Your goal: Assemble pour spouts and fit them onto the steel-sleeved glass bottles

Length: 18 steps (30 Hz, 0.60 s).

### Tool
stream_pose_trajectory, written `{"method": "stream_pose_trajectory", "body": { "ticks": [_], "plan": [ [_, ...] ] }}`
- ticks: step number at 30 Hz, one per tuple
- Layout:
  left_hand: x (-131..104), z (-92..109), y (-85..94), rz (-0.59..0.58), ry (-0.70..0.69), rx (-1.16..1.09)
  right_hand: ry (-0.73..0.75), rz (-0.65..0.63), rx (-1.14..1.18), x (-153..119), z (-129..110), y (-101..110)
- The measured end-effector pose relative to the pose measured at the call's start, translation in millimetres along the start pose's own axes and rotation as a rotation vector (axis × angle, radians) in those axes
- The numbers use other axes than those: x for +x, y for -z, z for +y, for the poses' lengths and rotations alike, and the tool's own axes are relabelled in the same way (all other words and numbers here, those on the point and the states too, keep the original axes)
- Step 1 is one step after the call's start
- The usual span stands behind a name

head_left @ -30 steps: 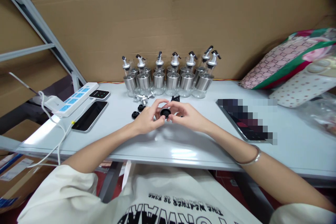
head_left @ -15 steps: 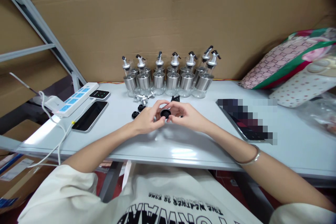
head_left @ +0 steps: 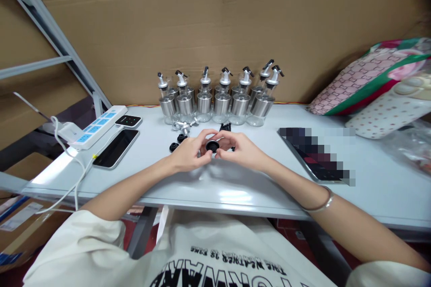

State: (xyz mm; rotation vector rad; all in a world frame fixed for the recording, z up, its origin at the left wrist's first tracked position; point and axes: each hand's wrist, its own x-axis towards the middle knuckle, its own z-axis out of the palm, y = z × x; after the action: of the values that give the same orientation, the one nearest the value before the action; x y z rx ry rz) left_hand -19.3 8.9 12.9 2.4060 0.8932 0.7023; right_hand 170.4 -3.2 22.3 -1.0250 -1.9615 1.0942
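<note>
Between the fingertips of both hands is a round black stopper with a pale rim, held just above the table. My left hand pinches it from the left, and my right hand grips it from the right. Fingers cover part of its edge and underside. Beside my left hand lie black stoppers and silver pourer tops. Small black pieces sit just behind my right hand, partly hidden by it.
Several glass oil bottles with steel bands and pourer spouts stand along the cardboard wall. To the left are a phone, a small black device and a power strip. A tablet, patterned bag and dotted container lie right.
Both hands keep their hold on the stopper, which appears tipped very slightly. The whole view has shifted a little; the other things stay in place.
</note>
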Motion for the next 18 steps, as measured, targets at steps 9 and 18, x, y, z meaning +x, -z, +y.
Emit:
{"method": "stream_pose_trajectory", "body": {
  "ticks": [9, 18],
  "plan": [
    [-0.2, 0.3, 1.2, 0.001, 0.003, 0.006, 0.026, 0.005, -0.040, 1.2, 2.6, 0.3],
    [0.0, 3.1, -1.6, 0.009, 0.064, 0.000, 0.065, -0.009, -0.103, 0.1, 0.9, -0.1]
  ]
}}
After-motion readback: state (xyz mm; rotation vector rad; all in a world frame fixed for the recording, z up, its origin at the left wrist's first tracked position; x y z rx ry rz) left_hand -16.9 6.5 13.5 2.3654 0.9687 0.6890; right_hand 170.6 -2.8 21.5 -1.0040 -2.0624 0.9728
